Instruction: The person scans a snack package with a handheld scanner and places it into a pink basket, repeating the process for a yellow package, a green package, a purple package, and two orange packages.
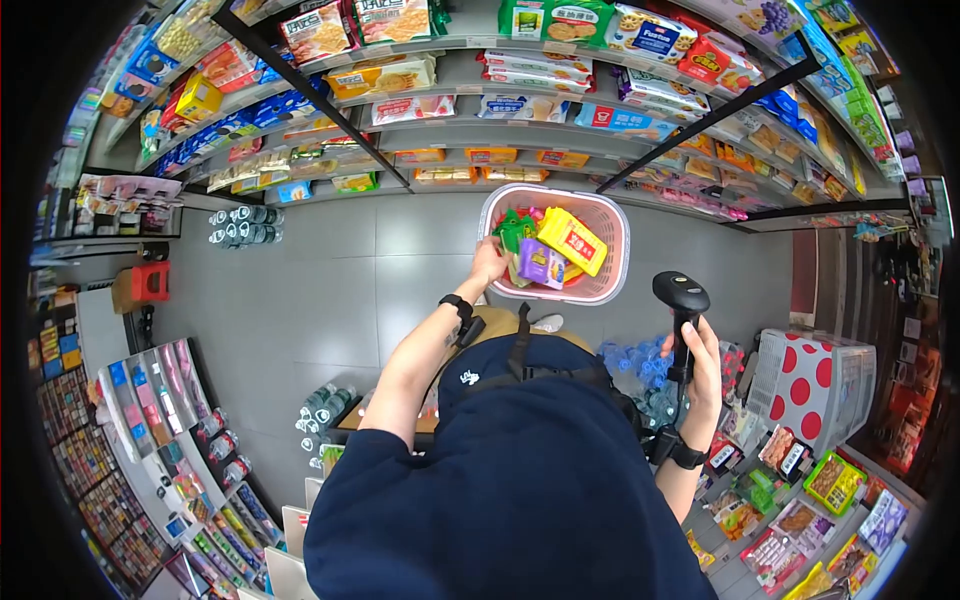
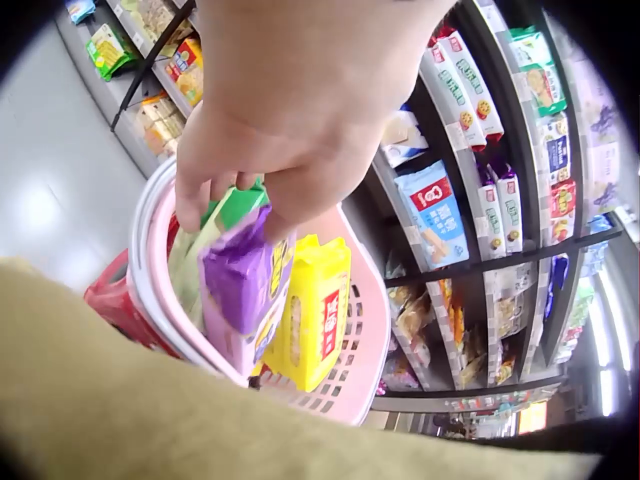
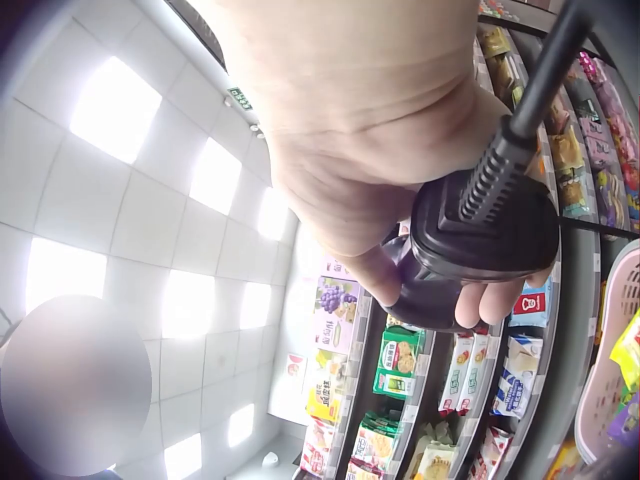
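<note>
In the head view my left hand (image 1: 488,262) reaches over the left rim of a pink basket (image 1: 620,245). Its fingers curl at a purple snack pack (image 2: 240,285), with the thumb against the pack's upper corner in the left wrist view. Green packaging (image 2: 238,207) shows beside those fingers, which partly hide it. A yellow snack pack (image 1: 573,243) lies to the right of the purple one. My right hand (image 1: 703,362) grips the handle of a black barcode scanner (image 1: 681,292), held up at the right of the basket. The scanner's cable (image 3: 550,75) runs from the handle's base.
Shelves (image 1: 465,95) of packaged snacks stand beyond the basket. Bottle packs (image 1: 245,226) sit on the grey tiled floor (image 1: 320,240) at the left. More bottles (image 1: 645,375) and a red-dotted white bin (image 1: 805,385) stand at the right. A red stool (image 1: 150,281) is at the far left.
</note>
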Tool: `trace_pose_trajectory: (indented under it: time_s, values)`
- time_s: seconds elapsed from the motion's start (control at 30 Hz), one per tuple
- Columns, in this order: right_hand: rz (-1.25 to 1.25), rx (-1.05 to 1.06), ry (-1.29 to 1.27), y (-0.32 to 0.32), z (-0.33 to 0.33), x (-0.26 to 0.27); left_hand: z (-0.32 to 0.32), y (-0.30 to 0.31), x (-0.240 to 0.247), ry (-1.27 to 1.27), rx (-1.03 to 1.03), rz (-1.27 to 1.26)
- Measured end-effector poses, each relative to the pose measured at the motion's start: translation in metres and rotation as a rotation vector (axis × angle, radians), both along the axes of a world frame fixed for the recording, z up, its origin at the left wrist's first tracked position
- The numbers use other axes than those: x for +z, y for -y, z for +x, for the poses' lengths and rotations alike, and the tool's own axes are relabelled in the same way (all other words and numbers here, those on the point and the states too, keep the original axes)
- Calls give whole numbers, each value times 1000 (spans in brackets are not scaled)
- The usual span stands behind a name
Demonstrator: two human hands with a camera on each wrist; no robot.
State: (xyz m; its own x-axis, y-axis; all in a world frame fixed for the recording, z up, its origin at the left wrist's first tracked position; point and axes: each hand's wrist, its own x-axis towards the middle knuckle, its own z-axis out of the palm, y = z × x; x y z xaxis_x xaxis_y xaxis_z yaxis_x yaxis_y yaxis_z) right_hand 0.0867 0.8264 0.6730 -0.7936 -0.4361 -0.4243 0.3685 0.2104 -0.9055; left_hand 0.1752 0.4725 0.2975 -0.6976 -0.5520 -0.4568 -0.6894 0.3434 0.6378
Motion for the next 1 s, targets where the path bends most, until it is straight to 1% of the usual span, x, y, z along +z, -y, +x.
trace_pose_trajectory:
  time_s: [0.07, 0.1, 0.17, 0.23, 0.27, 0.3, 0.33, 0.4, 0.43, 0.5, 0.57, 0.63, 0.67, 1.0]
  values:
    - [-4, 17, -2, 6, -3, -1, -5, 10, 85, -258, 130, 249]
    - [-3, 35, -9, 8, -5, -2, -8, 11, 121, -366, 159, 401]
    - [7, 51, -8, 10, -9, -7, -7, 15, 213, -638, -17, 548]
    - [9, 65, -11, 14, -14, -9, 13, 14, 331, -854, -254, 547]
    - [14, 79, -15, 16, -16, -10, 27, 14, 382, -936, -398, 529]
    - [20, 89, -14, 19, -18, -10, 42, 10, 423, -1064, -499, 540]
    - [13, 93, -13, 23, -20, -9, 52, 2, 452, -1212, -570, 644]
    - [23, 133, -35, 31, -24, -7, 66, -12, 474, -1423, -725, 915]
    - [18, 141, -42, 34, -25, -8, 72, -19, 488, -1475, -771, 1001]
    - [13, 185, -55, 38, -29, -11, 78, -31, 505, -1516, -792, 1099]
    - [16, 219, -67, 42, -31, -14, 81, -45, 519, -1624, -779, 1109]
    - [0, 264, -70, 48, -32, -13, 69, -66, 524, -1920, -751, 994]
    - [1, 272, -66, 50, -32, -13, 67, -71, 526, -1972, -734, 978]
    - [-16, 317, -55, 56, -29, -17, 78, -88, 536, -1961, -722, 924]
